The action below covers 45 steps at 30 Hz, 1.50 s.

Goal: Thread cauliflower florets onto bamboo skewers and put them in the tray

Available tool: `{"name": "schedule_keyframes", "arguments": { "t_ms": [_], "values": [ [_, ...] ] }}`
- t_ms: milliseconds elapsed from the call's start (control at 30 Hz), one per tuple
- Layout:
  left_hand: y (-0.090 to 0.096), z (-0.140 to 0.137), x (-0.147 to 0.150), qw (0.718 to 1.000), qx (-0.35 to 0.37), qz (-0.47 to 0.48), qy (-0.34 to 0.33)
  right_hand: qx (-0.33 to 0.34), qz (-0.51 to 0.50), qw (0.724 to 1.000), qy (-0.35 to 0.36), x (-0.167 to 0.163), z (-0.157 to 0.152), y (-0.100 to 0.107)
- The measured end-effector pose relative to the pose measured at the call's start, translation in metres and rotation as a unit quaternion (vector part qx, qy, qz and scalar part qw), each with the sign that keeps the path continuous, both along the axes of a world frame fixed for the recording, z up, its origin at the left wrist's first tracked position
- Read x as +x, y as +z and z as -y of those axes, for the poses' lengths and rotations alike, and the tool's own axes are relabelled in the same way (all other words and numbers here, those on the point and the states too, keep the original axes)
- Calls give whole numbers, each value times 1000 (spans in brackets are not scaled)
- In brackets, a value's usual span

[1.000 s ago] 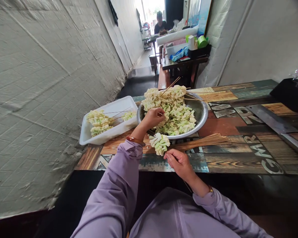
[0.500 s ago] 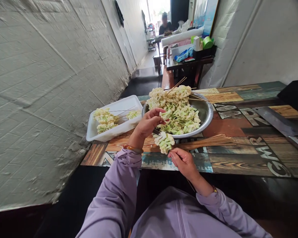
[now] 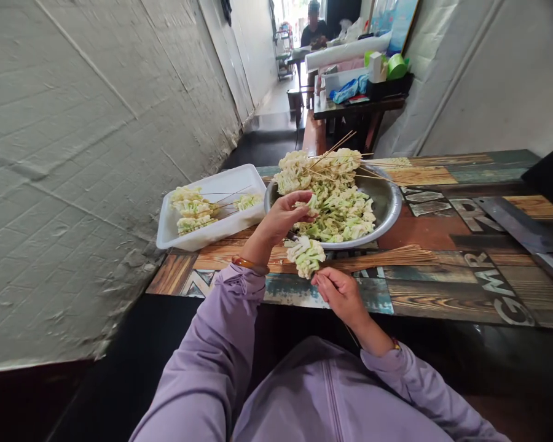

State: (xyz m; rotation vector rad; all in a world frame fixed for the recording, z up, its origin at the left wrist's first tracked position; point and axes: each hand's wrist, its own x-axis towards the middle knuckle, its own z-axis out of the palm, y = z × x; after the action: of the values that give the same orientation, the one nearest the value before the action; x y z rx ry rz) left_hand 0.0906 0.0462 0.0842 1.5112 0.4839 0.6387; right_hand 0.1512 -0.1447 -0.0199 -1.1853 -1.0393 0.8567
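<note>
My left hand [image 3: 279, 220] is at the near left edge of the metal bowl [image 3: 391, 216], its fingers closed around a small cauliflower floret [image 3: 311, 202], partly hidden by them. Lower down, my right hand [image 3: 341, 296] pinches a thin skewer just beneath the cauliflower [image 3: 306, 256] threaded on its upper end. The skewer's lower part is mostly covered by the hand. Loose cauliflower florets [image 3: 345, 215] fill much of the bowl, and finished-looking cauliflower skewers [image 3: 295, 172] lie across its far side.
To the left, a white tray [image 3: 233, 177] holds several cauliflower skewers [image 3: 191, 205]. Bare bamboo skewers [image 3: 391, 258] lie in front of the bowl. A cleaver [image 3: 518, 226] rests at the right. Farther back are a cluttered table [image 3: 350, 109] and a seated person [image 3: 314, 34].
My left hand, with the floret, has shifted slightly to the right by the bowl. My right hand keeps its pinch on the skewer. The camera view has tilted a little.
</note>
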Motion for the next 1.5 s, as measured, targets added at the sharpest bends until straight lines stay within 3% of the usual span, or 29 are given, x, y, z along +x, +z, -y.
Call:
{"name": "schedule_keyframes", "arguments": {
  "t_ms": [67,133,200,267,367,467,600,833,1000,1100,1267,1400,1500],
  "values": [
    [-2,-4,5,994,92,-65,3,4,2,1000,3,0,-1,1],
    [-4,-9,12,962,233,-142,4,2,3,1000,4,0,-2,2],
    [-6,-14,20,902,379,-207,1,-1,4,1000,2,1,-2,2],
    [-7,-17,28,840,476,-259,-23,-2,5,1000,0,1,-2,3],
    [-10,-20,37,785,532,-307,-78,4,2,1000,0,1,-3,4],
    [-12,-22,45,762,554,-307,-133,7,-4,1000,-2,1,-3,4],
    [-13,-22,53,772,535,-294,-176,12,-25,999,-32,1,-1,3],
    [-17,-18,61,810,480,-318,-113,21,-30,999,-33,3,0,5],
    [-13,-16,63,825,477,-292,-76,21,-27,999,-32,3,0,5],
    [-11,-15,65,832,468,-261,-140,25,-30,998,-43,3,0,4],
    [-15,-15,70,854,389,-211,-273,23,-40,998,-50,2,1,5],
    [-14,-13,69,876,337,-180,-293,16,-26,998,-51,2,1,5],
    [-6,-10,62,927,250,-139,-241,20,-32,998,-54,2,0,3]
  ]
}}
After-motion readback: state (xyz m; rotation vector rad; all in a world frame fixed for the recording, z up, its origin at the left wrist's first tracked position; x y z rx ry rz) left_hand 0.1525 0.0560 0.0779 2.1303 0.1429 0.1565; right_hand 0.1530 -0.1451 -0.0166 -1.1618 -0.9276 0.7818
